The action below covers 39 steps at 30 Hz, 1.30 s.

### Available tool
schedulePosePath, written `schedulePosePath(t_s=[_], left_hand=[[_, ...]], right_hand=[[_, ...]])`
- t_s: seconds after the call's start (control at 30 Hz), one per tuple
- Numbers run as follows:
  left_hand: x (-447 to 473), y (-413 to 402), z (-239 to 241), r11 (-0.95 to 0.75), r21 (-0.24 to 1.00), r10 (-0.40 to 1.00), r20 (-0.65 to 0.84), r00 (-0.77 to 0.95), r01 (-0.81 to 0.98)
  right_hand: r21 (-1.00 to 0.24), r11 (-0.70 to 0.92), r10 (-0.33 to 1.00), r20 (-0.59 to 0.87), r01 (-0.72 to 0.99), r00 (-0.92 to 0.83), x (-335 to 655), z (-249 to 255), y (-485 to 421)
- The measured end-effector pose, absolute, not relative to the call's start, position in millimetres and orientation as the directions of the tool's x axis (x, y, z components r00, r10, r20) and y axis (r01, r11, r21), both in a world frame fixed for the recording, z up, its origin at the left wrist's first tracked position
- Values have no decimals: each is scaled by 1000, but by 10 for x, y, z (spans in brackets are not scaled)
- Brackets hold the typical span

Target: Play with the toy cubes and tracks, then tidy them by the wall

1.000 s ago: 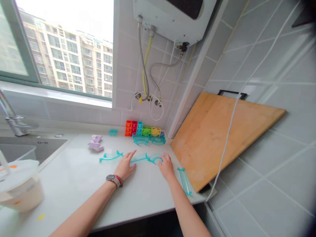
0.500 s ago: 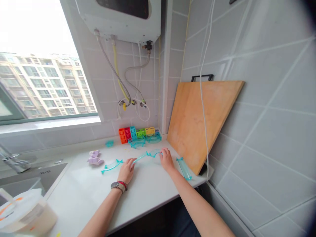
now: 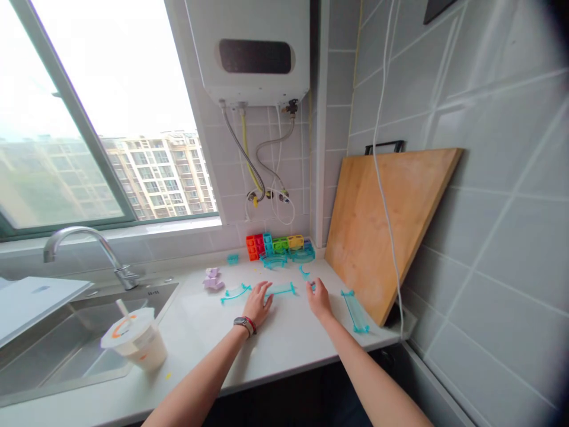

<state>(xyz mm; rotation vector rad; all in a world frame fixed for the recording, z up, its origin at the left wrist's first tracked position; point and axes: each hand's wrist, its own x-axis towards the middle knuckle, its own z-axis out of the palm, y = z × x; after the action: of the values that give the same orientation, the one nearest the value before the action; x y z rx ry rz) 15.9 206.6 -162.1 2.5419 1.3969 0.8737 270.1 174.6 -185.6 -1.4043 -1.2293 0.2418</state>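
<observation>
My left hand (image 3: 256, 303) rests on the counter, its thumb and fingers around the left end of a straight, clear teal track piece (image 3: 281, 289). A curved teal track piece (image 3: 304, 271) is at the fingertips of my right hand (image 3: 319, 298), which are closed on its near end; part of it is hidden. Left of my left hand lies another curved teal track piece (image 3: 235, 293). To the right of my right hand a long teal track piece (image 3: 355, 312) lies near the leaning board.
Colourful blocks (image 3: 281, 244) and more teal pieces (image 3: 302, 255) stand by the back wall. Lilac pieces (image 3: 213, 280) lie to the left. A lidded drink cup (image 3: 137, 341) stands beside the sink (image 3: 84, 370). The wooden board (image 3: 391, 219) leans at the right, a white cable before it.
The curved piece at my right hand has come apart from the straight piece's right end and is turned. My right hand has moved away to the right. The camera view has shifted left and up.
</observation>
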Motion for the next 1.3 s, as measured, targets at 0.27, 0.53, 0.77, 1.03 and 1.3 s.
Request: schedulePosePath(t_s=[0.27,0.53,0.77,1.03,1.3], left_hand=[[-620,2361,-1348,-358,265,921,258,292,895],[-1013,2617,-1133,-180,287,980,-31,197,941],[-1070,2550,-1084,-15,536,996,-69,62,844],[-523,2175,-1277,102,954,989,-127,74,283],[-127,2056,-1451,76,987,995,-66,68,-143]], right_hand=[[-911,202,803,364,359,472,2772,-1907,1825],[-875,209,816,402,437,415,2708,-1840,1777],[-826,241,811,460,510,362,2703,-1809,1752],[-787,274,815,496,553,301,2704,-1754,1692],[-772,325,823,516,547,239,2718,-1729,1647]])
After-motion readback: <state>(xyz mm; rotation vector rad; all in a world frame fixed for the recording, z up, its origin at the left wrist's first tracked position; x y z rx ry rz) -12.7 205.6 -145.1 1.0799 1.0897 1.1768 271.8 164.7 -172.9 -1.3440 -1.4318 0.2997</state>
